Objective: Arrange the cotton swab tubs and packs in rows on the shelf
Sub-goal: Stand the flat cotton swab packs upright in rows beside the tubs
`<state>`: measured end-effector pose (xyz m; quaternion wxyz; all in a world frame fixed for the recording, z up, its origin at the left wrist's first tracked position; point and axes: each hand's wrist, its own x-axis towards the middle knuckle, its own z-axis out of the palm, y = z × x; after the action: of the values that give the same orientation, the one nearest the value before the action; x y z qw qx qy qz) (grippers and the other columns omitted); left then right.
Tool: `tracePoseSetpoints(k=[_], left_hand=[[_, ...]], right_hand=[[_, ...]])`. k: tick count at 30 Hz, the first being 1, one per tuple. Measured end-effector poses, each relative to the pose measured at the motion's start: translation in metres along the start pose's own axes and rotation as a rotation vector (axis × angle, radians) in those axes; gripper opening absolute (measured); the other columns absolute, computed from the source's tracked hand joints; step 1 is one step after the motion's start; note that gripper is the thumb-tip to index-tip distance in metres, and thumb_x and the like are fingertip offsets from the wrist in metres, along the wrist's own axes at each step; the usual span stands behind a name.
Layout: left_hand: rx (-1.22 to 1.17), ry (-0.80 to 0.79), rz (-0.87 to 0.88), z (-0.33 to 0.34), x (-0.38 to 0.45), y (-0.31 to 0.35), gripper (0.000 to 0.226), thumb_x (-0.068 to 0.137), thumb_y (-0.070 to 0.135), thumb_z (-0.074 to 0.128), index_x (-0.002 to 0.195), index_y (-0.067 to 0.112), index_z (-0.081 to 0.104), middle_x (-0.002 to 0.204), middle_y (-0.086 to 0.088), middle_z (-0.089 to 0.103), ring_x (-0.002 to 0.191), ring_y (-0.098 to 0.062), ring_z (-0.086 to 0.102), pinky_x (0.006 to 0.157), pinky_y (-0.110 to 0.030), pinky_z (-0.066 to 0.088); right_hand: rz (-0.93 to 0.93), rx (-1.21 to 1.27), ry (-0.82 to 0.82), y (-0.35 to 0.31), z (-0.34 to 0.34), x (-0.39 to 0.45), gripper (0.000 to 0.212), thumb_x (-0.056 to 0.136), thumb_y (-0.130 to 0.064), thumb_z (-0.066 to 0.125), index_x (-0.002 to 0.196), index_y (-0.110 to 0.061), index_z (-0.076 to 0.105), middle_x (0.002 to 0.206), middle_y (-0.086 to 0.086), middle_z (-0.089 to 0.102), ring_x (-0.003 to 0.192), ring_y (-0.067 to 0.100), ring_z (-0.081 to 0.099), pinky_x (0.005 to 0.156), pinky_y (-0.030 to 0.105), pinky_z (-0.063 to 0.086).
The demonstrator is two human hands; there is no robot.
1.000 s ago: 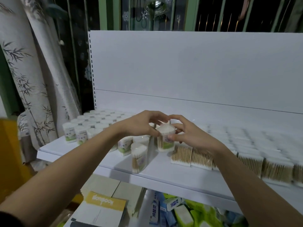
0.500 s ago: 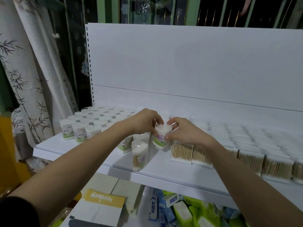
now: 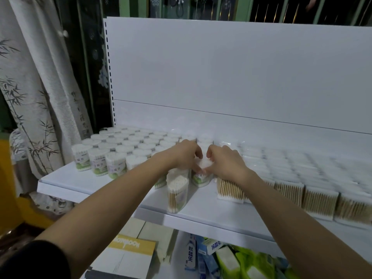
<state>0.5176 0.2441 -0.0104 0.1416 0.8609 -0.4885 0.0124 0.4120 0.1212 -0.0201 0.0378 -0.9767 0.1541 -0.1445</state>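
I see my left hand (image 3: 181, 156) and right hand (image 3: 225, 162) curled from either side round one clear round cotton swab tub (image 3: 201, 174) standing on the smooth white shelf (image 3: 80, 178), between the tub rows (image 3: 120, 146) and flat packs (image 3: 302, 184).

Below the shelf (image 3: 201, 216) I read "冷酸灵" on a blue toothpaste box (image 3: 190, 252), with upside-down yellow card (image 3: 131, 245) lettering left of it too unclear to read.
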Motion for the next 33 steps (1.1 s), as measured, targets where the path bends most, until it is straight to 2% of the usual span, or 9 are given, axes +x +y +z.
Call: tracePoseSetpoints(k=[6, 11, 15, 17, 20, 24, 27, 29, 33], left_hand=[[-0.102, 0.073, 0.018, -0.01, -0.014, 0.001, 0.061, 0.074, 0.035, 0.082, 0.127, 0.017, 0.058, 0.121, 0.003, 0.059, 0.109, -0.014, 0.055, 0.085, -0.021, 0.041], [-0.417, 0.386, 0.004, -0.016, -0.078, -0.002, 0.014, 0.085, 0.041, 0.068, 0.091, 0.029, 0.066, 0.097, 0.012, 0.065, 0.088, -0.004, 0.061, 0.077, -0.025, 0.05], [-0.475, 0.537, -0.066, 0.011, -0.125, -0.001, 0.023, 0.079, 0.045, 0.072, 0.093, 0.029, 0.063, 0.092, 0.01, 0.059, 0.08, -0.005, 0.058, 0.068, -0.02, 0.048], [-0.411, 0.534, -0.089, 0.028, -0.133, 0.0, 0.035, 0.074, 0.048, 0.076, 0.101, 0.031, 0.061, 0.096, 0.01, 0.052, 0.082, -0.003, 0.054, 0.069, -0.017, 0.046], [-0.365, 0.491, -0.072, 0.044, -0.137, 0.0, 0.042, 0.074, 0.045, 0.078, 0.109, 0.028, 0.061, 0.104, 0.007, 0.044, 0.086, -0.002, 0.052, 0.073, -0.019, 0.049], [-0.432, 0.442, -0.024, 0.044, -0.142, -0.001, 0.034, 0.077, 0.027, 0.08, 0.108, 0.025, 0.064, 0.112, 0.006, 0.049, 0.091, -0.003, 0.057, 0.078, -0.024, 0.052], [-0.603, 0.354, 0.029, 0.038, -0.146, 0.0, 0.031, 0.079, 0.013, 0.079, 0.105, 0.022, 0.066, 0.111, 0.006, 0.059, 0.1, -0.002, 0.061, 0.084, -0.02, 0.052], [-0.653, 0.293, 0.035, 0.037, -0.146, 0.004, 0.03, 0.081, 0.008, 0.076, 0.106, 0.021, 0.066, 0.11, 0.006, 0.062, 0.103, -0.003, 0.061, 0.088, -0.022, 0.052], [-0.471, 0.263, 0.016, 0.036, -0.134, 0.024, 0.034, 0.079, 0.028, 0.078, 0.108, 0.026, 0.062, 0.113, 0.011, 0.058, 0.105, -0.003, 0.055, 0.092, -0.023, 0.048]], right_hand=[[-0.007, 0.165, 0.029, 0.001, -0.007, -0.005, 0.048, 0.078, -0.04, 0.078, 0.117, -0.024, 0.053, 0.112, -0.005, 0.059, 0.108, 0.016, 0.051, 0.091, 0.038, 0.046], [-0.025, 0.653, 0.179, -0.005, -0.016, -0.04, 0.006, 0.089, -0.023, 0.067, 0.094, -0.023, 0.064, 0.089, -0.008, 0.064, 0.071, 0.006, 0.057, 0.07, 0.024, 0.05], [-0.072, 0.848, 0.074, -0.014, 0.017, -0.069, 0.014, 0.091, -0.015, 0.065, 0.085, -0.027, 0.067, 0.078, -0.003, 0.064, 0.067, 0.012, 0.059, 0.071, 0.032, 0.055], [-0.083, 0.835, 0.054, -0.017, 0.034, -0.077, 0.018, 0.092, -0.014, 0.065, 0.085, -0.031, 0.065, 0.08, -0.004, 0.064, 0.076, 0.02, 0.061, 0.074, 0.028, 0.053], [-0.086, 0.783, -0.021, -0.022, 0.047, -0.086, 0.007, 0.095, -0.014, 0.062, 0.097, -0.019, 0.066, 0.089, -0.004, 0.062, 0.082, 0.014, 0.057, 0.068, 0.01, 0.044], [-0.161, 0.746, -0.085, -0.021, 0.06, -0.096, 0.017, 0.094, -0.016, 0.063, 0.109, -0.023, 0.066, 0.097, -0.006, 0.066, 0.085, 0.004, 0.057, 0.069, 0.014, 0.04], [-0.192, 0.838, -0.132, -0.013, 0.057, -0.1, 0.05, 0.09, -0.019, 0.069, 0.134, -0.037, 0.051, 0.115, -0.02, 0.061, 0.097, -0.003, 0.058, 0.071, 0.006, 0.041], [-0.202, 0.869, -0.15, -0.007, 0.055, -0.103, 0.066, 0.086, -0.022, 0.074, 0.141, -0.04, 0.042, 0.122, -0.023, 0.058, 0.101, -0.004, 0.057, 0.074, 0.01, 0.043], [-0.126, 0.898, -0.084, 0.002, 0.053, -0.11, 0.06, 0.081, -0.028, 0.079, 0.13, -0.04, 0.047, 0.113, -0.015, 0.06, 0.096, 0.007, 0.057, 0.075, 0.02, 0.042]])
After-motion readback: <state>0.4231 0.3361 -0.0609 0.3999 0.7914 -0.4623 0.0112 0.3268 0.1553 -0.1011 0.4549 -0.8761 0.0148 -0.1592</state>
